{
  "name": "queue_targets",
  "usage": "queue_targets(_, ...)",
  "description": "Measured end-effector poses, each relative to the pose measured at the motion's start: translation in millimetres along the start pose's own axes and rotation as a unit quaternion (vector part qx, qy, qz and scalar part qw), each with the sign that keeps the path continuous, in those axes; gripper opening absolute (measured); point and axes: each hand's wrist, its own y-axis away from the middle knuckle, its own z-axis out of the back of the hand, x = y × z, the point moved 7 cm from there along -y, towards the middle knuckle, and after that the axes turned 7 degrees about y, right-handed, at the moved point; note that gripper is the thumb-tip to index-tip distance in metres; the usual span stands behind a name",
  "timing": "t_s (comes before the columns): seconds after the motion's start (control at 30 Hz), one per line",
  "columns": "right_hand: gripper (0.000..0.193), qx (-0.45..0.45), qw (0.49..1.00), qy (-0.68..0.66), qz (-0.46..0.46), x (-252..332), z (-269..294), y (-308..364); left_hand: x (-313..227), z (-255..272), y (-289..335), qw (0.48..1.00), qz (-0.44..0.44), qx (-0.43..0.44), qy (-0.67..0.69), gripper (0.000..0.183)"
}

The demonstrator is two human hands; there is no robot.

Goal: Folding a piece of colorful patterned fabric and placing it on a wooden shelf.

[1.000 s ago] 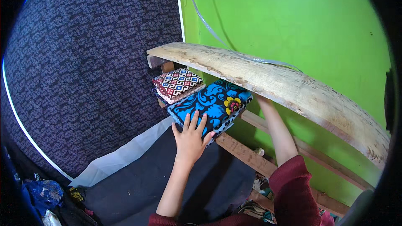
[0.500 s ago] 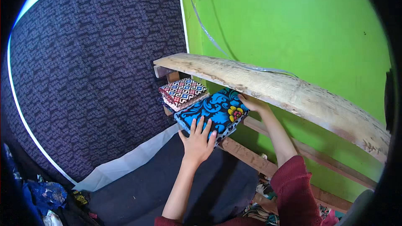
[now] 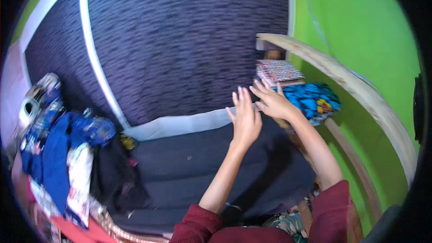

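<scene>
A folded stack of blue-and-black floral cloth with a yellow flower rests on the wooden rack at the right. Behind it lies a smaller pile of folded geometric-patterned cloth in red and white. My right hand hovers just left of the blue cloth, fingers spread and holding nothing; whether it touches the cloth's edge I cannot tell. Beside it my left hand hangs over the dark covered surface, fingers stretched out, also bare. Some motion blur softens the picture.
A pale curved plank tops the rack against the green wall. Dark surface spreads below my arms, edged by a white strip. Heaped clothes lie at left. Dark patterned cloth hangs ahead.
Both hands have come off the blue floral cloth and moved left of it. The view has swung left, so the rack now sits farther right and the clothes heap shows.
</scene>
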Motion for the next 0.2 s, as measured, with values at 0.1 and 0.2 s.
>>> queue_targets(0.1, 0.062, 0.002, 0.997, -0.009, 0.076, 87, 6, -11, 16, 61, 20, 0.993, 0.025, -0.006, -0.117, 0.064)
queue_targets(0.2, 0.066, 0.003, 0.987, -0.022, 0.158, 174, -25, -27, 61, 119, 62, 0.971, 0.089, 0.036, -0.218, 0.072)
